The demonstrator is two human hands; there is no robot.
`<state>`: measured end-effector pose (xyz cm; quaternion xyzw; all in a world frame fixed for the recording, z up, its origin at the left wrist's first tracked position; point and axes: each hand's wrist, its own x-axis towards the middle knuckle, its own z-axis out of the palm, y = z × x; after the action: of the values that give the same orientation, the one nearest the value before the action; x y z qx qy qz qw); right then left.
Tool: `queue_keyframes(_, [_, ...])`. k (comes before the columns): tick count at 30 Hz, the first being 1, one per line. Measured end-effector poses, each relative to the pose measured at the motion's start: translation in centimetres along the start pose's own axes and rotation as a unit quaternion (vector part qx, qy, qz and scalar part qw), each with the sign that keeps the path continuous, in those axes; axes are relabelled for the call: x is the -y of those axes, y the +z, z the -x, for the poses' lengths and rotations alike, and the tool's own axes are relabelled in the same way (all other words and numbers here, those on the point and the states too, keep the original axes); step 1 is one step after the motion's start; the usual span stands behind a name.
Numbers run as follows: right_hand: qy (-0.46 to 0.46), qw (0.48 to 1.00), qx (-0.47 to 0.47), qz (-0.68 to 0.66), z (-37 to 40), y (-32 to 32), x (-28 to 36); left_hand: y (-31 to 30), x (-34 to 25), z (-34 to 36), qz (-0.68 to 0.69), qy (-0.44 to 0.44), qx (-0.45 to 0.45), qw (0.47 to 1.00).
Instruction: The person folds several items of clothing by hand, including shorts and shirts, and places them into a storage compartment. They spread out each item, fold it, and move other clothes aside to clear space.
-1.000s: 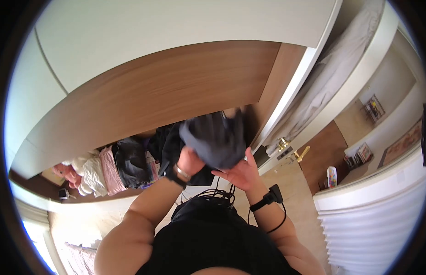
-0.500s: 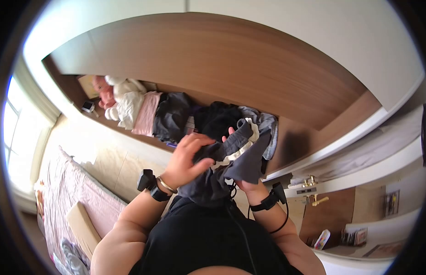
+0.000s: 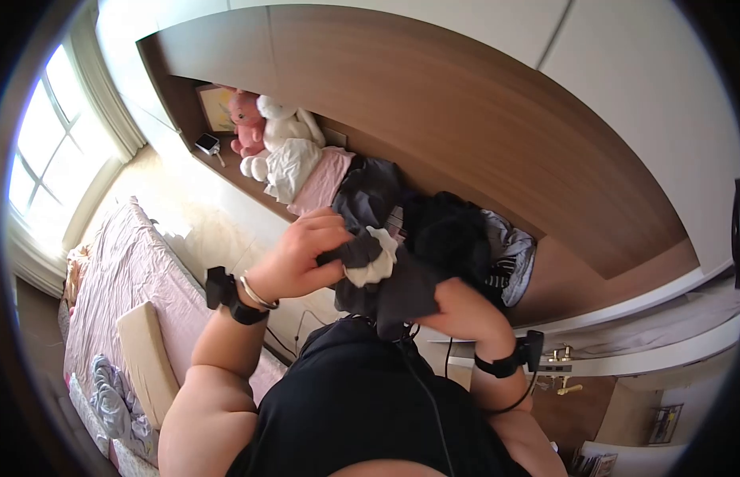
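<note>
A dark grey garment [image 3: 409,290] with a gathered off-white band [image 3: 378,258] is bunched between my hands, in front of my body. My left hand [image 3: 310,246] is closed on the cloth at the left of the band, thumb and fingers pinching it. My right hand [image 3: 453,306] holds the garment's right side, with its fingers mostly hidden in the cloth. Just beyond lie a black furry-looking heap of cloth [image 3: 449,234], dark grey folded clothing [image 3: 370,191] and striped grey clothing [image 3: 511,258] on the wooden shelf.
On the recessed shelf [image 3: 576,278] sit a pink plush toy [image 3: 246,123], a white plush toy [image 3: 286,127], and pink cloth [image 3: 326,179]. A bed [image 3: 119,270] with a beige board-like piece [image 3: 147,362] is at left. A door handle [image 3: 569,389] shows at right.
The view has swung, so the shelf items appear farther right. My left hand has closed on the garment near its band, and my right fingers have gone out of sight behind the cloth.
</note>
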<state>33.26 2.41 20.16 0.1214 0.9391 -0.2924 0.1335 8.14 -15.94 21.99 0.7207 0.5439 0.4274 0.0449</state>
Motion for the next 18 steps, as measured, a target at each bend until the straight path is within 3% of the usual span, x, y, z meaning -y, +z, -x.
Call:
queue_keyframes(1, [-0.109, 0.972, -0.165, -0.125, -0.8, 0.3, 0.4, -1.7, -0.5, -0.2, -0.015, 0.022, 0.036, 0.999])
queue_keyframes(2, [-0.085, 0.952, -0.246, -0.163, -1.5, -0.2, 1.1, -3.1, -0.8, -0.3, -0.015, 0.018, 0.034, 0.999])
queue_keyframes(4, [-0.136, 0.891, -0.42, -0.109, -2.5, -2.3, 5.0, -5.6, -1.2, -1.0, -0.078, 0.115, 0.095, 0.986])
queue_keyframes(6, [-0.294, 0.847, -0.437, -0.07, -5.0, -4.0, 7.6, -7.6, -1.8, -1.5, -0.096, 0.15, 0.097, 0.979])
queue_keyframes(8, [-0.367, 0.842, -0.345, -0.192, -8.1, -3.3, 9.3, -9.3, -1.9, -1.7, -0.103, 0.2, 0.123, 0.967])
queue_keyframes(10, [-0.318, 0.9, -0.207, -0.213, -9.8, -3.6, 10.2, -11.6, -1.9, -1.9, -0.154, 0.213, 0.127, 0.957])
queue_keyframes(12, [-0.303, 0.912, -0.199, -0.191, -12.0, -4.2, 9.7, -13.6, -1.2, -1.8, -0.204, 0.224, 0.127, 0.944])
queue_keyframes(14, [-0.29, 0.923, -0.188, -0.168, -12.9, -4.2, 10.0, -15.4, -0.1, -1.6, -0.296, 0.171, 0.107, 0.934])
queue_keyframes(16, [-0.124, 0.937, -0.287, -0.153, -13.0, -4.5, 11.9, -16.7, 1.5, -0.7, -0.304, 0.162, 0.088, 0.935])
queue_keyframes(17, [-0.207, 0.902, -0.372, -0.074, -13.6, -4.4, 12.0, -17.3, 1.8, -0.1, -0.302, 0.121, 0.098, 0.941])
queue_keyframes(18, [-0.208, 0.902, -0.371, -0.073, -13.6, -4.4, 13.0, -17.8, 2.1, 0.4, -0.299, 0.081, 0.108, 0.945])
